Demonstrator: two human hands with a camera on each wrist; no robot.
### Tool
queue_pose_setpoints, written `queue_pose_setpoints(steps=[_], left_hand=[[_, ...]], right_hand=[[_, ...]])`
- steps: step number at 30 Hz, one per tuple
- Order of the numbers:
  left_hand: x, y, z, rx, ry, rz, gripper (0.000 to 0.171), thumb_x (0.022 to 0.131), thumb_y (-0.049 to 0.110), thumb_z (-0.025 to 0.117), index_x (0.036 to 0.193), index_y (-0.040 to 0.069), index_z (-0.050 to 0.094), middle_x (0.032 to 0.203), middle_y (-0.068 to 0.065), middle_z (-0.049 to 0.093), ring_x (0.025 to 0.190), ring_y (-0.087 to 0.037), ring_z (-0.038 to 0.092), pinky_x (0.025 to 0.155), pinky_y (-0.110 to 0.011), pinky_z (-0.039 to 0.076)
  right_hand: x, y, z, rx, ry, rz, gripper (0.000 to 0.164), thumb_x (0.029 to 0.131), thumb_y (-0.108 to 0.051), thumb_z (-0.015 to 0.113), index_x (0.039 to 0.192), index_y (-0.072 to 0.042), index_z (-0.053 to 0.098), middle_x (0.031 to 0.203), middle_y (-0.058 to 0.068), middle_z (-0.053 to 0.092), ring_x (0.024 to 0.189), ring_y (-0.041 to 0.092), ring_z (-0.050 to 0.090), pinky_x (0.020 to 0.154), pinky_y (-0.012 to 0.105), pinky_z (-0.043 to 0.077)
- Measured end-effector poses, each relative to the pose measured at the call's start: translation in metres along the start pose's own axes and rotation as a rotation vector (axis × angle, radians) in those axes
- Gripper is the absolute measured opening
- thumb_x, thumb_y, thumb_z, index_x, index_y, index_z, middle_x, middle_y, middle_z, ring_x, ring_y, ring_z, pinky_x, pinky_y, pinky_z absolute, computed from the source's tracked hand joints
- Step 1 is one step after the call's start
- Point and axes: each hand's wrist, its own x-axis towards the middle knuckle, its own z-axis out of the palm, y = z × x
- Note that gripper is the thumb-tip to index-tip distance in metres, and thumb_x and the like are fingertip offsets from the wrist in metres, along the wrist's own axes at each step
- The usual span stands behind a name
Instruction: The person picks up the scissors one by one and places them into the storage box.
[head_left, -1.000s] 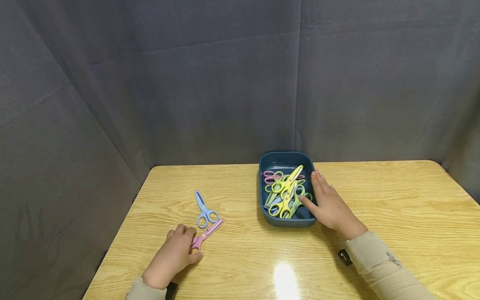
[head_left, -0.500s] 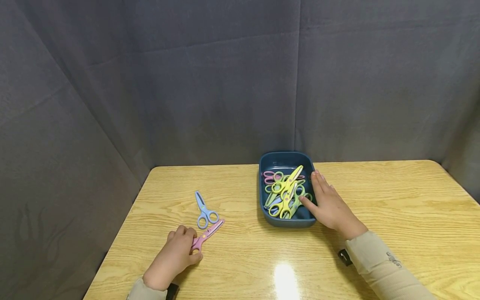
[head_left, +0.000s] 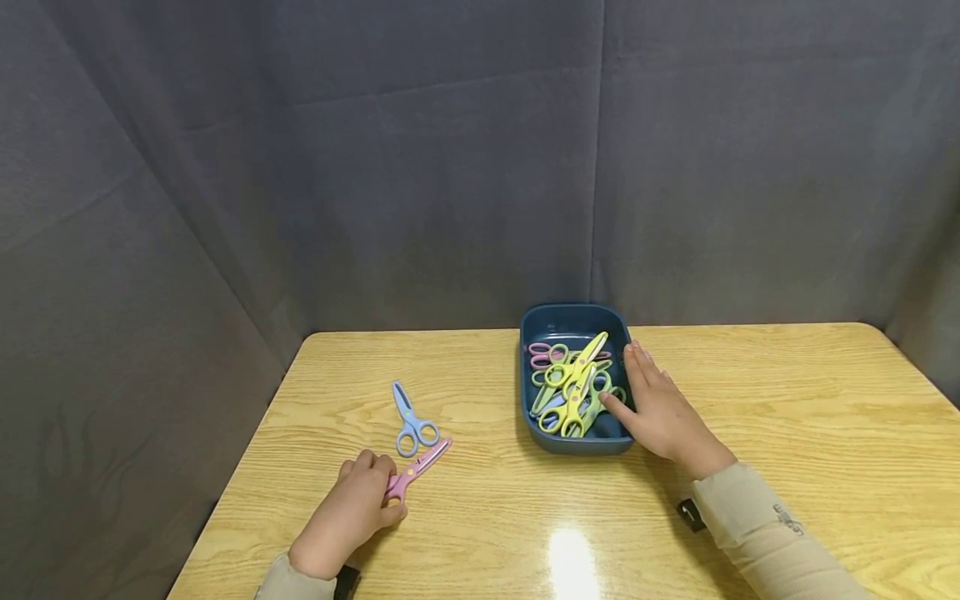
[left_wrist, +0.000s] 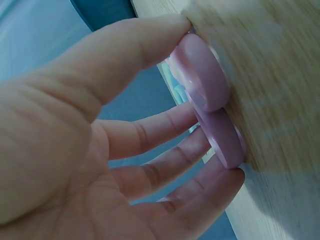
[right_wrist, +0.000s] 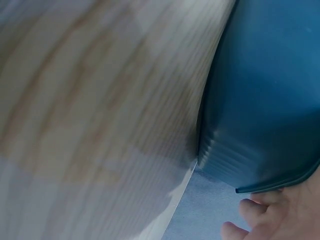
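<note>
My left hand [head_left: 348,507] holds a pair of pink scissors [head_left: 417,468] by the handles, low over the table, blades pointing away to the right. In the left wrist view the thumb touches one pink handle loop [left_wrist: 205,75] and the fingertips meet the other. Blue scissors [head_left: 408,421] lie just beyond, their handles close to the pink blades. My right hand [head_left: 663,415] rests along the right side of a dark blue bin [head_left: 577,447], fingers straight and thumb reaching over the rim. Inside the bin lie several yellow scissors [head_left: 576,400], green scissors and pink scissors [head_left: 540,360], partly overlapping.
The wooden table [head_left: 465,533] has its far edge against a grey cloth backdrop [head_left: 442,192]. The bin stands near that far edge. A bright light reflection [head_left: 572,562] shows at the front of the table.
</note>
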Motion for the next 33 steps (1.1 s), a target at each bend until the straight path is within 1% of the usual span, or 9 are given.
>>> queue_pose_setpoints(steps=[6,14,19,24,28,33], left_hand=[[0.0,-0.001,0.002,0.009,0.023,0.012,0.037,0.076,0.015,0.088,0.099,0.002,0.062,0.091,-0.007,0.05,0.081,-0.026,0.043,0.072,-0.04,0.042],[0.002,-0.004,0.007,0.03,0.065,0.05,0.036,0.074,0.015,0.089,0.095,0.004,0.062,0.087,-0.004,0.049,0.078,-0.024,0.041,0.068,-0.037,0.04],[0.003,0.0,0.007,0.037,0.056,0.045,0.036,0.074,0.015,0.089,0.098,0.003,0.064,0.09,-0.005,0.052,0.079,-0.023,0.043,0.068,-0.035,0.042],[0.003,0.004,0.005,0.032,0.058,0.037,0.037,0.073,0.014,0.09,0.097,0.004,0.064,0.09,-0.004,0.051,0.082,-0.024,0.044,0.07,-0.036,0.042],[0.003,0.007,0.005,0.033,0.084,0.037,0.035,0.071,0.014,0.089,0.093,0.006,0.063,0.088,-0.004,0.049,0.082,-0.025,0.044,0.071,-0.037,0.04],[0.004,0.01,0.007,0.049,0.123,0.046,0.034,0.069,0.014,0.09,0.089,0.007,0.063,0.083,-0.002,0.047,0.079,-0.024,0.045,0.067,-0.035,0.038]], right_hand=[[-0.001,-0.001,-0.001,0.007,0.0,0.004,0.088,0.105,-0.05,0.047,0.158,0.009,0.008,0.165,0.028,0.006,0.151,0.047,0.011,0.118,0.063,0.014],[0.0,0.001,0.0,0.013,0.0,0.003,0.089,0.104,-0.05,0.047,0.158,0.009,0.008,0.166,0.028,0.006,0.151,0.047,0.011,0.118,0.064,0.014],[0.0,0.001,0.001,0.018,0.001,-0.002,0.089,0.104,-0.05,0.047,0.158,0.008,0.007,0.166,0.028,0.005,0.151,0.046,0.011,0.118,0.064,0.014],[0.0,0.001,0.001,0.022,-0.006,-0.001,0.089,0.105,-0.051,0.046,0.158,0.007,0.006,0.166,0.027,0.004,0.152,0.046,0.01,0.118,0.063,0.013],[-0.001,0.0,0.001,0.025,-0.012,0.003,0.089,0.105,-0.05,0.046,0.158,0.008,0.005,0.166,0.028,0.004,0.152,0.046,0.009,0.118,0.064,0.013],[-0.001,0.001,0.001,0.029,-0.011,0.0,0.089,0.105,-0.051,0.046,0.158,0.008,0.005,0.166,0.028,0.003,0.152,0.046,0.009,0.118,0.064,0.013]])
